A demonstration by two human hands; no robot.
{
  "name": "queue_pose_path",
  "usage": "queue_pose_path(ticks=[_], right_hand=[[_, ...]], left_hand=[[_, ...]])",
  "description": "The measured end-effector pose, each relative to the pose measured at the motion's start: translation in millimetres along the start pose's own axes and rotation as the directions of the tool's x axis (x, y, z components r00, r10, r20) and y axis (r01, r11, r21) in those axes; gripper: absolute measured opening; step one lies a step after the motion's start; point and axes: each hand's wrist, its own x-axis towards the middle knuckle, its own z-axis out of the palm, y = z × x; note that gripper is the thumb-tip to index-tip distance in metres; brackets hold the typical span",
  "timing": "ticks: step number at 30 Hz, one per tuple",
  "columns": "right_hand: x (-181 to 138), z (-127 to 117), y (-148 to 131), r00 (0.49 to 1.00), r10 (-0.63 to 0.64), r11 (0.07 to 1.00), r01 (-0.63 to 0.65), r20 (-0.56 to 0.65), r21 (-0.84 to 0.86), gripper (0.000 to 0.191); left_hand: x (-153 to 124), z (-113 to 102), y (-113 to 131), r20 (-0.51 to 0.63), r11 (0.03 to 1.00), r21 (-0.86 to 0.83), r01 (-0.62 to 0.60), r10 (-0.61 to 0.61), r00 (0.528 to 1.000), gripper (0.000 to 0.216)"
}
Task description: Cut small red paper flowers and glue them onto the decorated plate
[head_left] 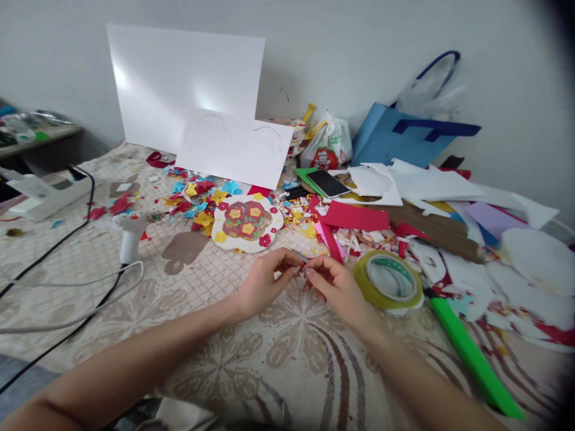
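Cloth-covered worktop below a pale wall carries coloured paper scraps and, towards the back, a blue bag. Near the flowered card, the left hand and right hand almost touch, fingertips pinching a small, partly hidden red piece between them.

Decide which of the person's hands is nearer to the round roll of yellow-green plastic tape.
Right. The right hand is just left of the roll of tape; the left hand is farther left, with the right hand between it and the roll.
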Motion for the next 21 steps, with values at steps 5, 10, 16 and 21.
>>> queue_pose_path(ticks=[5,10,16,21], right_hand=[[0.1,0.7,5.5,1.000,0.023,0.998,-0.024,0.010,0.061,0.020],[1.5,2.8,8.1,0.999,0.042,0.986,-0.045,0.017,0.162,0.020],[0.7,4.7,6.3,0.997,0.070,0.971,-0.072,0.019,0.226,0.016],[0.2,3.6,10.8,0.999,0.035,0.980,-0.038,0.018,0.197,0.012]], left_hand=[[-2.1,1.1,1.2,-0.018,0.987,0.130,-0.098,0.101,0.995,0.013],[-3.4,1.5,0.2,-0.025,0.932,0.281,-0.228,0.245,0.969,0.016],[-2.8,1.1,-3.5,-0.027,0.931,0.278,-0.238,0.255,0.967,0.018],[-2.4,1.2,-2.5,-0.040,0.946,0.246,-0.212,0.229,0.973,0.020]])
